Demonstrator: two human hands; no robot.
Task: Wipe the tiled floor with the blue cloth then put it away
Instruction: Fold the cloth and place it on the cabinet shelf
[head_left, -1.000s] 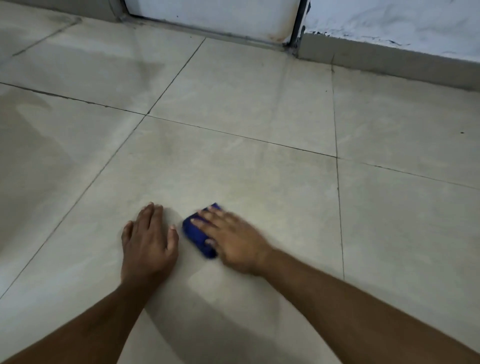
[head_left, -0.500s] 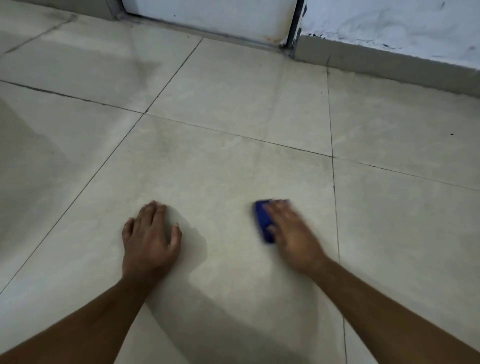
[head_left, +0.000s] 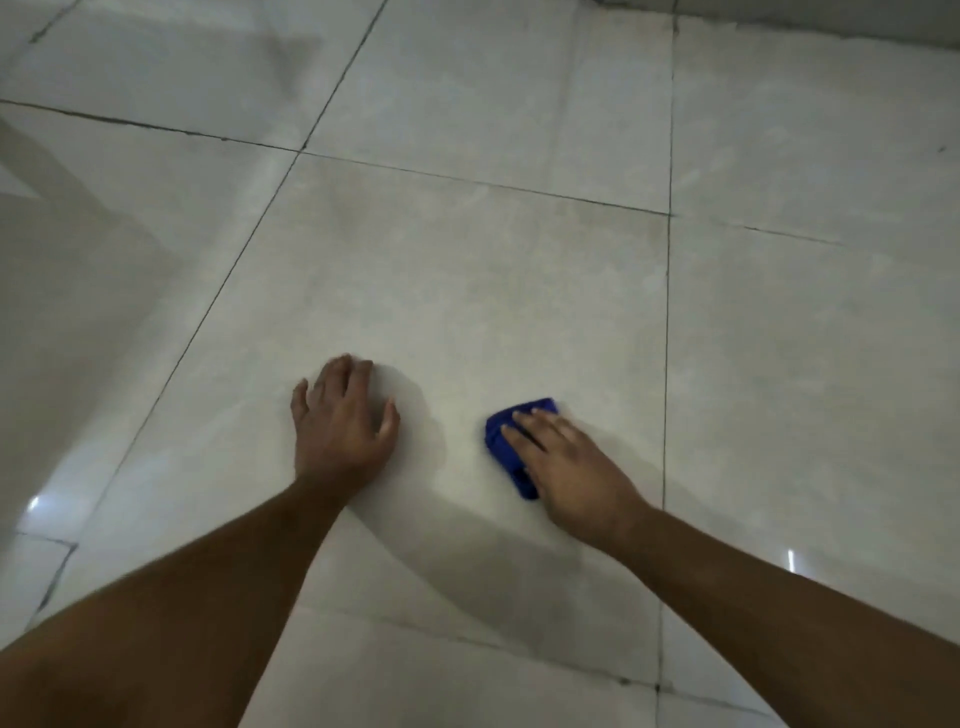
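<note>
A small folded blue cloth (head_left: 503, 441) lies on the pale tiled floor (head_left: 467, 270), right of centre. My right hand (head_left: 566, 470) presses flat on top of it, fingers spread over the cloth, covering its right half. My left hand (head_left: 340, 421) rests palm down on the same large tile, a hand's width to the left of the cloth, with nothing under it. Both forearms reach in from the bottom of the view.
Dark grout lines (head_left: 667, 364) divide the large glossy tiles; one runs just right of my right hand. The foot of a wall (head_left: 831, 28) shows at the top right edge. A cracked tile corner (head_left: 57, 566) sits at the lower left.
My right hand slid the cloth right across the tile, away from my left hand. The camera has tilted down, so the door and wall have left the view. My left hand stays planted.
</note>
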